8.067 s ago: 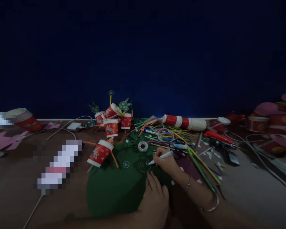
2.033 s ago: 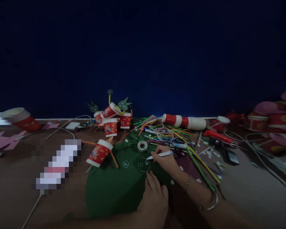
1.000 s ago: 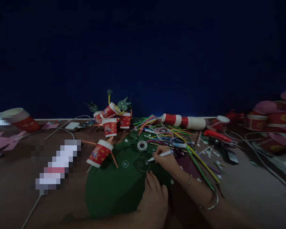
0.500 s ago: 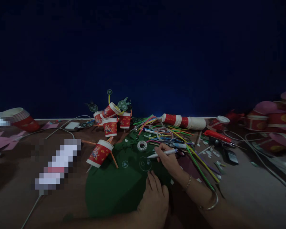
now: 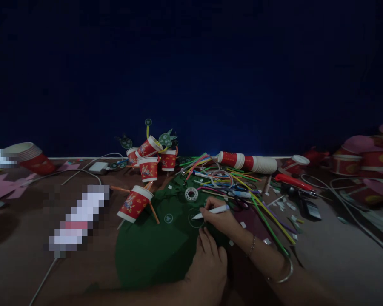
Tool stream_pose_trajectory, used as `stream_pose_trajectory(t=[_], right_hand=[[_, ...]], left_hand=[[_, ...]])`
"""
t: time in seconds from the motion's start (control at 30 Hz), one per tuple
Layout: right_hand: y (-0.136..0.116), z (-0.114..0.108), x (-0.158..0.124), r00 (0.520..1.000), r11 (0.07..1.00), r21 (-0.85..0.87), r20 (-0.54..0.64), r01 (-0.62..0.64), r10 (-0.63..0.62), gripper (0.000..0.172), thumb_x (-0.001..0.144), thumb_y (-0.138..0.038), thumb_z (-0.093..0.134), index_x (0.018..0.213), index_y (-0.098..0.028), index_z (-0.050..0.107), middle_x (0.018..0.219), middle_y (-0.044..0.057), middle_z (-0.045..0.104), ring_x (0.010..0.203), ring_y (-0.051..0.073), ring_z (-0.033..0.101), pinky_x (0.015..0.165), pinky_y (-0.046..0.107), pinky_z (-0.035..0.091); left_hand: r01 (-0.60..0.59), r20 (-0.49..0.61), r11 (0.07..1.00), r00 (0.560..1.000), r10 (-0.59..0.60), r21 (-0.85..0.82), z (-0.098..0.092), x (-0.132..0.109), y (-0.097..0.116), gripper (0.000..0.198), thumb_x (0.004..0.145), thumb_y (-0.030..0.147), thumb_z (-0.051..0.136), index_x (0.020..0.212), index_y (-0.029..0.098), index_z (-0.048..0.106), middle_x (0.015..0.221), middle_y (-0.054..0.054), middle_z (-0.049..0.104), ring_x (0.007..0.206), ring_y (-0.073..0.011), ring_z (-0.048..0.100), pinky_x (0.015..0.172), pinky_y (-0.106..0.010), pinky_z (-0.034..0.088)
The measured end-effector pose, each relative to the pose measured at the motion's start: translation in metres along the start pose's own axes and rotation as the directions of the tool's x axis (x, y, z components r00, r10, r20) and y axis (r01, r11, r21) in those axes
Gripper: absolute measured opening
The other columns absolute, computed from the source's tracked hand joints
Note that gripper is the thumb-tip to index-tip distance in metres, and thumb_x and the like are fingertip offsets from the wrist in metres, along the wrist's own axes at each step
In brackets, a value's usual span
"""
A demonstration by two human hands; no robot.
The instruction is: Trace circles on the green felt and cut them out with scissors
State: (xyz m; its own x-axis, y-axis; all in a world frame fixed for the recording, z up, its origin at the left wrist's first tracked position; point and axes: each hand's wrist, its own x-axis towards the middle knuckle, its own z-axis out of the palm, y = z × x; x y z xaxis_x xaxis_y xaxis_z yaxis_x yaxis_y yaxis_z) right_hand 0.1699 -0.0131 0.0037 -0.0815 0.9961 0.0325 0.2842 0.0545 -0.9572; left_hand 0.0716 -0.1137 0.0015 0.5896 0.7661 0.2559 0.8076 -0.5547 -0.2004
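Pinched in my right hand [image 5: 218, 216] is a white marker [image 5: 212, 211], its tip on a round drawing [image 5: 195, 217] on the dark green sheet [image 5: 147, 255]. My left hand [image 5: 209, 261] lies on the sheet just below that drawing, fingers stretched forward and holding nothing. A smaller drawn circle [image 5: 168, 218] shows to the left on the same sheet. Behind the drawing sits a white ring of tape [image 5: 191, 194]. A bracelet and a bangle circle my right wrist and forearm.
Red paper cups [image 5: 135, 204] with straw pieces stand at the left. Coloured straws [image 5: 264, 212], scissors and pens lie behind my right hand. Stacked cups [image 5: 247, 162] lie near the back edge. A red tool [image 5: 295, 182] and paper scraps are at the right.
My right hand has moved slightly left and down, bringing the marker tip to the left part of the round drawing. My left hand has stayed almost in place.
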Motion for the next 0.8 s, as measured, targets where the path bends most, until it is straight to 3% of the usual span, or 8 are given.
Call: stream_pose_trajectory(t=[0.3, 0.8], right_hand=[[0.0018, 0.0005, -0.0005, 1.000, 0.999, -0.026, 0.015, 0.020, -0.020, 0.016, 0.068, -0.024, 0.058, 0.058, -0.020, 0.046, 0.048, -0.007, 0.046, 0.046, 0.009, 0.042, 0.044, 0.019, 0.031], [0.0029, 0.0010, 0.0008, 1.000, 0.998, -0.062, -0.023, 0.018, -0.019, 0.016, 0.067, -0.024, 0.057, 0.057, -0.020, 0.044, 0.049, -0.006, 0.045, 0.047, 0.010, 0.042, 0.045, 0.020, 0.030]], left_hand=[[0.027, -0.069, 1.000, 0.997, -0.026, 0.011, 0.0000, 0.0009, 0.0016, 0.021, 0.072, 0.027, 0.058, 0.077, 0.007, 0.063, 0.106, -0.030, 0.062, 0.102, -0.0384, 0.059, 0.080, -0.049, 0.047], [0.027, -0.045, 0.999, 0.999, -0.026, 0.022, 0.0008, 0.0002, 0.0013, 0.020, 0.073, 0.026, 0.057, 0.077, 0.008, 0.063, 0.107, -0.027, 0.063, 0.103, -0.0368, 0.058, 0.080, -0.048, 0.047]])
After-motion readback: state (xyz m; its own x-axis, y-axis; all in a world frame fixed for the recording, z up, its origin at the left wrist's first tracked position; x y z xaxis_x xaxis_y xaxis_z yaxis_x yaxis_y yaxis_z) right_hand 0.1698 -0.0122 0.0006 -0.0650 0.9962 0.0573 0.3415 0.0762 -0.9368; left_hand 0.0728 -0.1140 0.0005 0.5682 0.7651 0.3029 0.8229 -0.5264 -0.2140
